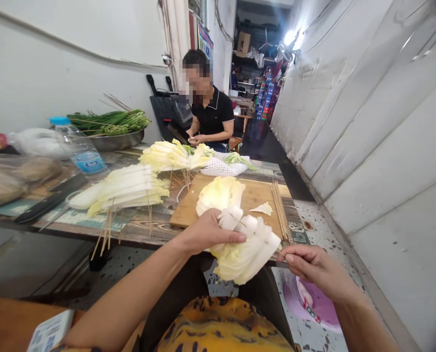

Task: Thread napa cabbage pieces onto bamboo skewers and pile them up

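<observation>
Step in hand: threading napa cabbage leaves (249,249) onto a thin wooden skewer (281,253), judging by the stick at the stem edge and the skewered cabbage (129,188) on the desk (140,230).
Cabbage in hand: held at the desk's near edge, above the person's lap and just in front of the cutting board (256,190); white stems point up and to the right, yellow frills hang down.
Left hand (211,232): closed on the leaves, thumb laid across the front; the other fingers are mostly hidden behind the cabbage.
Right hand (315,266): thumb and index finger pinched together on the skewer beside the rightmost stem; the remaining fingers are curled in.
Stick between stems: a short length seems to show near the left thumb, so the skewer is probably partly through.
Next move: calls for a steady push along the skewer's line, with the left fingers bracing the stems and clear of the point.
Spare supplies: a yellow leaf (221,190) lies on the cutting board behind the left hand; loose skewers (279,208) lie along its right side.
</observation>
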Demonstrator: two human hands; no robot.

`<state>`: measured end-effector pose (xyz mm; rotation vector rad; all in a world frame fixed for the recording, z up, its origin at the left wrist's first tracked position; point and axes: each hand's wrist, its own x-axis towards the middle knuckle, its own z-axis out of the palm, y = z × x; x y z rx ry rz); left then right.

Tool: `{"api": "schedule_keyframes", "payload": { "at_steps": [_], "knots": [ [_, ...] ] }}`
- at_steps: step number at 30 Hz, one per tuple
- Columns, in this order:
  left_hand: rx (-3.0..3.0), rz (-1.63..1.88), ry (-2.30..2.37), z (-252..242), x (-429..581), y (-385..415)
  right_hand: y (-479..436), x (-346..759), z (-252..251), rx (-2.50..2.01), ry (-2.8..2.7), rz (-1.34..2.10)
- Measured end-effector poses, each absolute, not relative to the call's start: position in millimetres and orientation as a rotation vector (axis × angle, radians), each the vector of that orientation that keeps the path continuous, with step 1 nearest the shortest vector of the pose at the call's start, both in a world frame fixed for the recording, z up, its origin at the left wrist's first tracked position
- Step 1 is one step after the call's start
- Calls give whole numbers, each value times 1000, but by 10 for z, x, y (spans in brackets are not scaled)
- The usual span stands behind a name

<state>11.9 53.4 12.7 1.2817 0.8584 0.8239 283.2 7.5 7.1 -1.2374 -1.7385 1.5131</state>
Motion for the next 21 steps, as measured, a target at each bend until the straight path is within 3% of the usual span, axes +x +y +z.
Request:
{"api": "schedule_keyframes", "payload": {
  "at_steps": [13,21],
  "knots": [
    [1011,963,830,-33,190,538,79,2887,-2,-1353,-1955,964],
    [1019,998,741,4,-315,566,192,2737,-98,-1271,-1984,568]
  ]
}}
